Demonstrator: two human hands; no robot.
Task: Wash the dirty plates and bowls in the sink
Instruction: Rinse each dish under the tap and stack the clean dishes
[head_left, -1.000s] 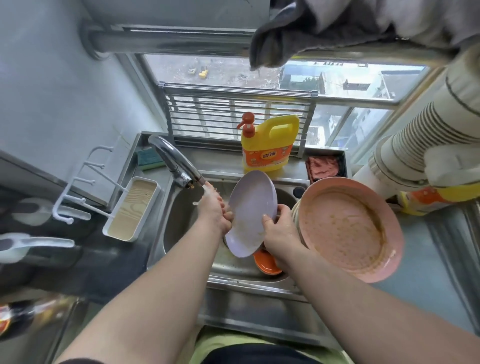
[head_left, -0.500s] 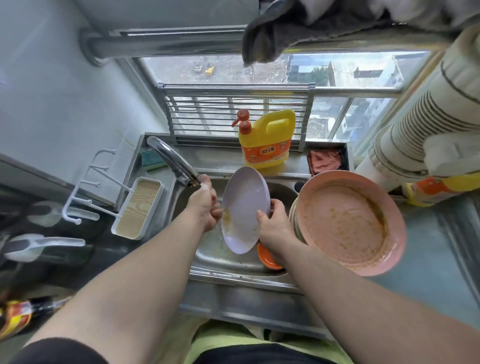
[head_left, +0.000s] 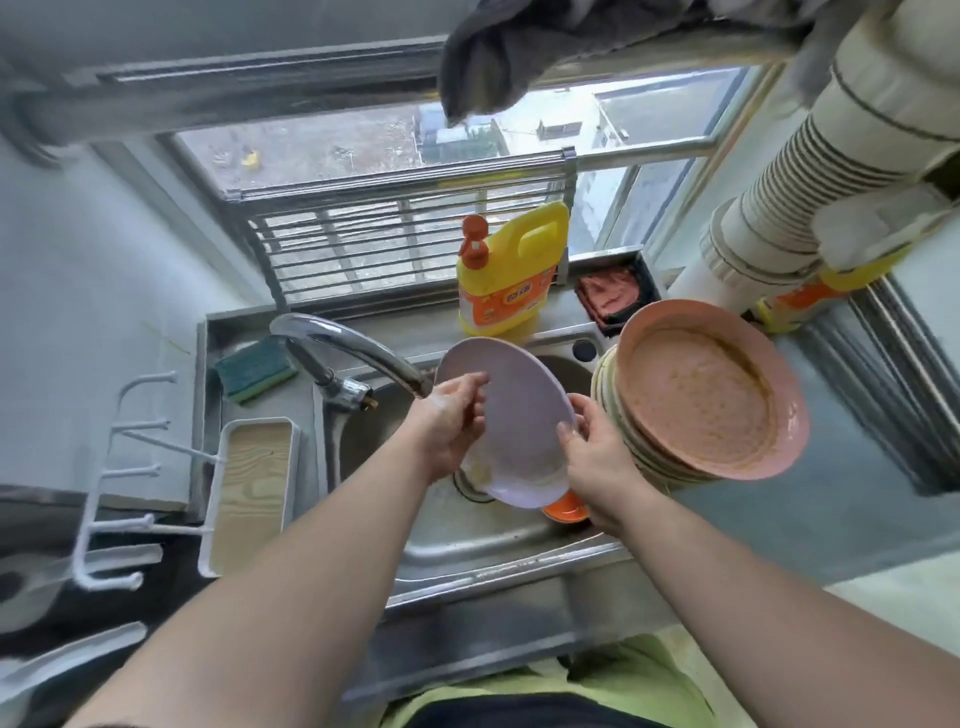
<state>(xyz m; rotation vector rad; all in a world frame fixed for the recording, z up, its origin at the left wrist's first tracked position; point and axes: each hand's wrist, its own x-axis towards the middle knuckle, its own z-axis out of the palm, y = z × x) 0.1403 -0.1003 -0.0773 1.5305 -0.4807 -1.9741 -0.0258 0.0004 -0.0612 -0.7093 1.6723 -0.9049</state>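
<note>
Taking the sink (head_left: 467, 540) as landmark: on the counter ledge to its left lies a green sponge (head_left: 254, 368), with the faucet (head_left: 353, 348) arching over the basin. Over the basin the left hand (head_left: 451, 421) rests on the face of a tilted white plate (head_left: 511, 426), fingers loosely curled against it. The right hand (head_left: 597, 457) grips the plate's right rim, thumb on top. An orange bowl (head_left: 566, 508) sits beneath. Behind the sink stands a yellow detergent bottle (head_left: 511, 267). At its right edge leans a stack of dirty plates (head_left: 701, 400).
</note>
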